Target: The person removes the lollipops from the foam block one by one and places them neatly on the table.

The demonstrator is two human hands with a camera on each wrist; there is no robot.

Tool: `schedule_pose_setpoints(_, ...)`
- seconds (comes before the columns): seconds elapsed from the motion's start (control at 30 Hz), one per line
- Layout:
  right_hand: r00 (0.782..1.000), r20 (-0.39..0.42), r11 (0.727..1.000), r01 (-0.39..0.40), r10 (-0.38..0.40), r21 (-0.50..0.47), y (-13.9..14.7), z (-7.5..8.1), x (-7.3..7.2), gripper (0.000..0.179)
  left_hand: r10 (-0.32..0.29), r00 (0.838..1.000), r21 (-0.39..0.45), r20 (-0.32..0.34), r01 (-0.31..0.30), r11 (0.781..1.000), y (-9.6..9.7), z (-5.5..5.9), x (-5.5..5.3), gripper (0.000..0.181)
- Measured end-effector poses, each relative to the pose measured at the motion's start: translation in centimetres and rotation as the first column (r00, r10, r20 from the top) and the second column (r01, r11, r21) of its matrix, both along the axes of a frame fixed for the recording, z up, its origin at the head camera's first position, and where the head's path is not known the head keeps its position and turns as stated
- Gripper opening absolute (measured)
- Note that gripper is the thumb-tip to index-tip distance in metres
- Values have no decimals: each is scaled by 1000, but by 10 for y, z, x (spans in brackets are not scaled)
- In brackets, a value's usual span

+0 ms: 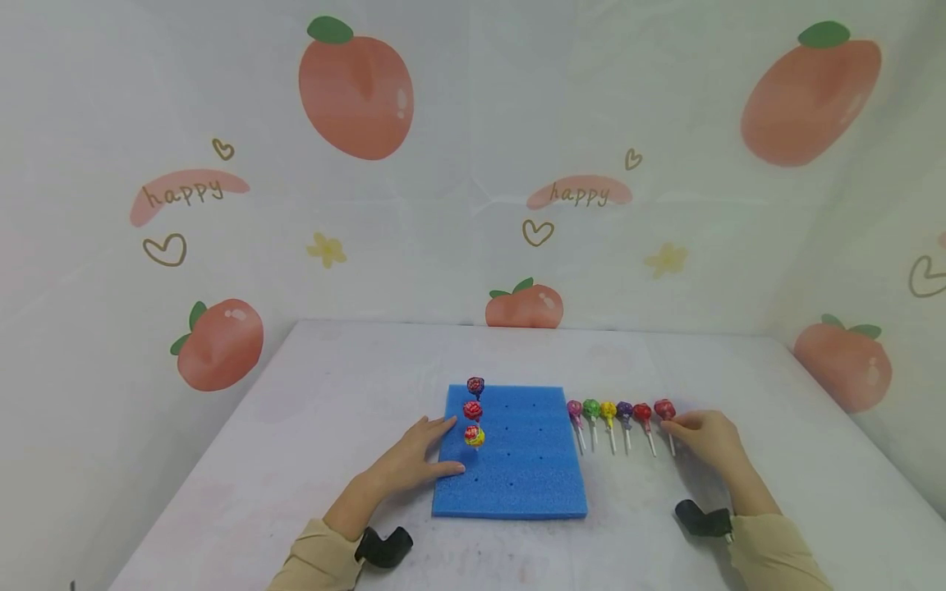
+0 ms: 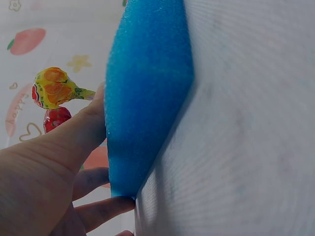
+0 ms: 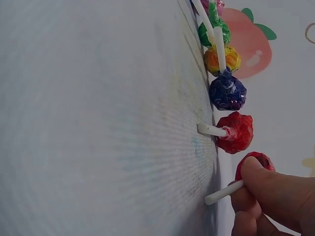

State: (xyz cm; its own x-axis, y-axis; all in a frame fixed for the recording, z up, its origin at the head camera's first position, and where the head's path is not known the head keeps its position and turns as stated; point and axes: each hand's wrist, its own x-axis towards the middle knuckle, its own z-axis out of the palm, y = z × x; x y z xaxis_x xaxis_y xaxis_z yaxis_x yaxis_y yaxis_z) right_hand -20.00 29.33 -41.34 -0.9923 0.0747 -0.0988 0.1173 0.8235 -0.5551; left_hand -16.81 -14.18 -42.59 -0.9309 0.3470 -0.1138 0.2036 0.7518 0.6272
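My right hand (image 1: 705, 437) pinches a red-wrapped lollipop (image 3: 255, 166) at the right end of a row, its white stick pointing toward me. Beside it on the table lie a red lollipop (image 1: 643, 412), a purple one (image 1: 625, 410), a yellow one (image 1: 608, 410), a green one (image 1: 591, 408) and a pink one (image 1: 575, 408). My left hand (image 1: 410, 464) rests on the left edge of a blue foam board (image 1: 532, 468), fingers spread. Three lollipops stand upright along the board's left side: a dark red one (image 1: 475, 385), a red one (image 1: 472, 410) and a yellow one (image 1: 474, 436).
Several small holes dot the foam board. Both hands work on a white-covered table (image 1: 355, 361), with a fruit-printed curtain (image 1: 458, 98) behind it. A black wrist device (image 1: 384, 547) sits by the left sleeve, another black device (image 1: 702, 519) by the right.
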Motion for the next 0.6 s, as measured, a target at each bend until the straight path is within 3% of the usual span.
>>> schedule_pose_setpoints(0.4,999,-49,1000,-17,18,25,0,-4,-3,36,-2,1000,3,9,2,1000,0,3,2,77)
schedule_pose_setpoints(0.6,999,-30,1000,-14,15,16,0,-2,-3,37,-4,1000,-1,9,4,1000,0,4,2,77)
